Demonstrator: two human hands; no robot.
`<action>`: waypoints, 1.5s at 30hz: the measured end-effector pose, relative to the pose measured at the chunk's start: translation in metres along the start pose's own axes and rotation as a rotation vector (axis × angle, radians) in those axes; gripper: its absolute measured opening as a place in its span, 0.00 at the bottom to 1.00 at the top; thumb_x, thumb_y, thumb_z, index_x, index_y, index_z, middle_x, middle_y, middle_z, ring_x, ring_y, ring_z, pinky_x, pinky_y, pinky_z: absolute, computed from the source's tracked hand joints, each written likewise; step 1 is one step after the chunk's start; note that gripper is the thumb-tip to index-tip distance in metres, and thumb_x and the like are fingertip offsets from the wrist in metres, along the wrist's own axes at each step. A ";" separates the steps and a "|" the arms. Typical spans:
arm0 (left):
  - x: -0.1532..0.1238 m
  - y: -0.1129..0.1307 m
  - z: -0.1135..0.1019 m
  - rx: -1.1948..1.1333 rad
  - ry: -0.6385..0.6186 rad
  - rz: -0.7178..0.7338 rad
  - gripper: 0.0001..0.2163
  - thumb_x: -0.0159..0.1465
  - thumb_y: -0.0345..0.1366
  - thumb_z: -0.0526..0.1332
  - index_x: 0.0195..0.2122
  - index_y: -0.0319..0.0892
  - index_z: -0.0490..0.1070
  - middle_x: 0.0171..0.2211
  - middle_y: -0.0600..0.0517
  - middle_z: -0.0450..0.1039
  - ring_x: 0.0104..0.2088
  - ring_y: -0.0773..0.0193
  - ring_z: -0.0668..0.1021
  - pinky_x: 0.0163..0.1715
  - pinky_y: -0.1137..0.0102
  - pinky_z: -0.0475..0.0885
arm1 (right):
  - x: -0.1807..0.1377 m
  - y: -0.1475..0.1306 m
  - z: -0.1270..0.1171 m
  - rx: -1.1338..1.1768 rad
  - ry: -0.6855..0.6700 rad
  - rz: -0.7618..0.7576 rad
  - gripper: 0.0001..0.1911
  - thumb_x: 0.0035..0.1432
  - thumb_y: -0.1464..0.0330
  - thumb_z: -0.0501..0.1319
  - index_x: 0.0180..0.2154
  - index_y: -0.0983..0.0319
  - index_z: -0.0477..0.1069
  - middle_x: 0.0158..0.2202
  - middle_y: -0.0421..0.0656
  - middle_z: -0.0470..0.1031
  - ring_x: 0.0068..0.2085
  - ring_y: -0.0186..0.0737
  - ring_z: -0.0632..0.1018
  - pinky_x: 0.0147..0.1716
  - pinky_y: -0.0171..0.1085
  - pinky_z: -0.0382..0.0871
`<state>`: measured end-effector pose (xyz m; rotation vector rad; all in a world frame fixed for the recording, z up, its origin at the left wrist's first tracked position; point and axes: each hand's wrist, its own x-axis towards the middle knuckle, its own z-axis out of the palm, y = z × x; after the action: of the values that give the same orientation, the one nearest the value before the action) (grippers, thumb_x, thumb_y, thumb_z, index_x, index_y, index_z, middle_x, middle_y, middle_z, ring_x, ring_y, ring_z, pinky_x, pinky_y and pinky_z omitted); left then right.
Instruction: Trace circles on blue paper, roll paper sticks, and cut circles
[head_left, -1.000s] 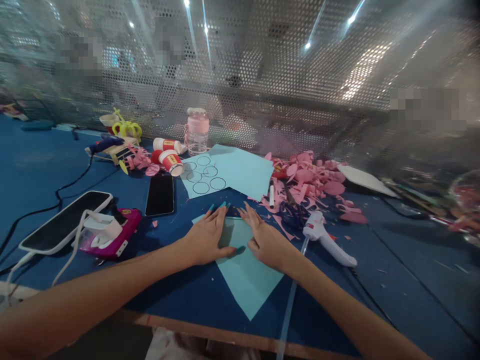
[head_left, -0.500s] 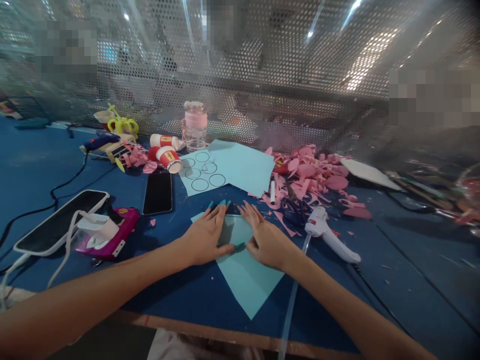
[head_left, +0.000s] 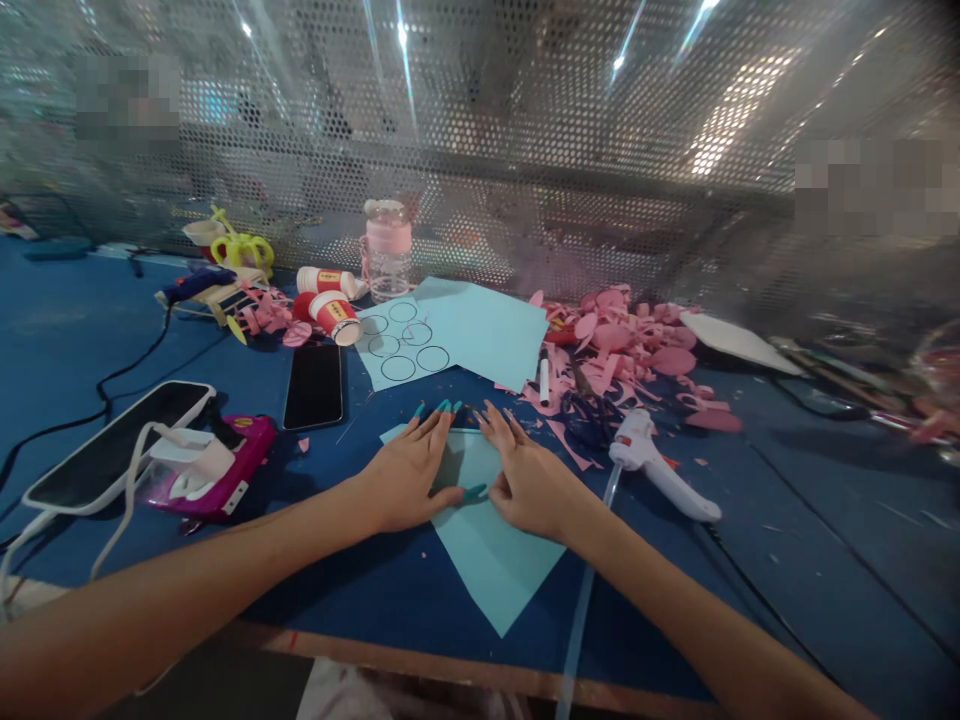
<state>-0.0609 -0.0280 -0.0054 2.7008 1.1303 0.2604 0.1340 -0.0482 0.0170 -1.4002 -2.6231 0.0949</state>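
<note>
A light blue sheet of paper [head_left: 502, 570] lies on the blue table in front of me, one corner pointing towards me. Its far edge looks folded over, though my fingers hide much of that edge. My left hand [head_left: 409, 478] rests flat on the sheet's left side, fingers stretched forward and thumb out to the right. On the other side, my right hand [head_left: 534, 482] presses the far part of the sheet with its fingers extended. Neither hand grips anything. Beyond them lie more blue sheets [head_left: 487, 330], one of them marked with several drawn circles.
A white glue gun [head_left: 652, 465] lies at right, beside scissors [head_left: 589, 418], a marker [head_left: 544, 378] and pink paper scraps [head_left: 622, 340]. Leftwards are a phone [head_left: 313, 388], a magenta box [head_left: 251, 455] and paper cups [head_left: 334, 316]. A bottle [head_left: 388, 255] stands before a perforated metal screen [head_left: 480, 150].
The view has shifted very slightly. Both hands stay in nearly the same place on the blue sheet, with the right fingers barely moved.
</note>
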 end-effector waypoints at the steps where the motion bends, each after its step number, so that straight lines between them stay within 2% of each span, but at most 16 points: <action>1: 0.000 0.000 0.000 0.001 0.000 0.005 0.38 0.60 0.51 0.49 0.61 0.30 0.34 0.62 0.33 0.45 0.62 0.48 0.50 0.58 0.54 0.51 | 0.000 0.000 0.000 -0.006 -0.002 0.001 0.46 0.42 0.77 0.50 0.60 0.82 0.30 0.54 0.61 0.64 0.57 0.48 0.64 0.56 0.48 0.59; 5: -0.002 0.001 0.000 0.004 0.003 0.007 0.38 0.60 0.51 0.50 0.61 0.29 0.34 0.61 0.33 0.45 0.62 0.48 0.50 0.57 0.54 0.52 | 0.000 0.000 0.000 -0.039 -0.006 -0.007 0.45 0.42 0.76 0.50 0.60 0.83 0.33 0.54 0.61 0.64 0.56 0.48 0.66 0.57 0.47 0.58; 11: -0.003 0.004 -0.002 0.019 -0.014 -0.013 0.37 0.60 0.49 0.50 0.61 0.29 0.34 0.61 0.33 0.45 0.62 0.49 0.49 0.57 0.55 0.52 | -0.001 -0.001 0.001 -0.060 0.014 -0.014 0.46 0.42 0.76 0.50 0.61 0.80 0.30 0.53 0.60 0.65 0.55 0.48 0.67 0.55 0.48 0.60; 17: -0.001 0.003 -0.005 0.035 -0.060 -0.016 0.39 0.59 0.49 0.51 0.61 0.27 0.34 0.62 0.33 0.43 0.62 0.50 0.48 0.58 0.57 0.50 | 0.000 0.000 0.002 -0.025 0.013 -0.007 0.46 0.42 0.76 0.50 0.60 0.82 0.30 0.53 0.61 0.65 0.55 0.49 0.67 0.55 0.47 0.60; 21: 0.000 -0.001 -0.002 0.028 -0.038 0.005 0.40 0.59 0.51 0.51 0.61 0.30 0.30 0.62 0.33 0.42 0.62 0.49 0.48 0.58 0.55 0.51 | 0.000 0.000 0.002 -0.013 0.010 -0.002 0.47 0.42 0.76 0.50 0.61 0.80 0.29 0.54 0.60 0.65 0.54 0.48 0.68 0.55 0.48 0.60; 25: -0.001 -0.001 -0.002 0.015 -0.010 0.018 0.41 0.59 0.50 0.51 0.61 0.32 0.26 0.62 0.32 0.41 0.62 0.48 0.49 0.57 0.54 0.51 | -0.001 -0.001 0.002 -0.032 0.003 0.011 0.45 0.42 0.75 0.50 0.60 0.82 0.33 0.53 0.62 0.65 0.54 0.49 0.68 0.56 0.47 0.58; 28: 0.000 0.006 -0.005 -0.014 0.022 0.041 0.42 0.58 0.47 0.52 0.61 0.32 0.22 0.62 0.33 0.42 0.62 0.50 0.50 0.57 0.55 0.52 | -0.001 -0.003 0.001 -0.028 -0.006 0.024 0.44 0.43 0.75 0.51 0.60 0.84 0.35 0.51 0.64 0.66 0.54 0.50 0.68 0.56 0.47 0.57; 31: 0.001 0.021 -0.005 -0.030 0.061 0.065 0.42 0.57 0.42 0.53 0.60 0.31 0.20 0.61 0.34 0.48 0.61 0.53 0.54 0.57 0.58 0.53 | -0.002 -0.004 -0.001 0.003 -0.007 0.035 0.44 0.43 0.75 0.50 0.60 0.82 0.36 0.51 0.63 0.67 0.53 0.50 0.69 0.55 0.48 0.58; 36: 0.005 0.047 0.004 0.037 0.099 0.013 0.40 0.53 0.37 0.52 0.61 0.27 0.29 0.61 0.32 0.48 0.61 0.48 0.55 0.57 0.56 0.53 | -0.001 -0.004 -0.001 -0.011 -0.018 0.050 0.42 0.41 0.74 0.52 0.58 0.85 0.44 0.50 0.65 0.67 0.53 0.50 0.69 0.57 0.46 0.55; 41: 0.013 0.059 0.010 0.137 0.147 -0.011 0.41 0.51 0.37 0.53 0.61 0.27 0.31 0.59 0.31 0.50 0.60 0.42 0.55 0.56 0.52 0.50 | 0.000 -0.001 0.004 -0.022 0.007 -0.034 0.35 0.44 0.74 0.52 0.57 0.76 0.56 0.57 0.60 0.59 0.60 0.50 0.59 0.59 0.48 0.49; 45: 0.015 0.062 0.009 0.193 0.131 -0.019 0.42 0.51 0.38 0.53 0.61 0.27 0.29 0.58 0.30 0.54 0.58 0.42 0.60 0.56 0.52 0.50 | -0.001 -0.002 -0.002 0.053 -0.003 0.016 0.36 0.44 0.74 0.52 0.57 0.77 0.53 0.56 0.62 0.61 0.58 0.51 0.62 0.56 0.49 0.56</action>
<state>-0.0060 -0.0608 0.0028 2.8754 1.2774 0.3461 0.1335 -0.0497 0.0188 -1.4049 -2.5925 0.1675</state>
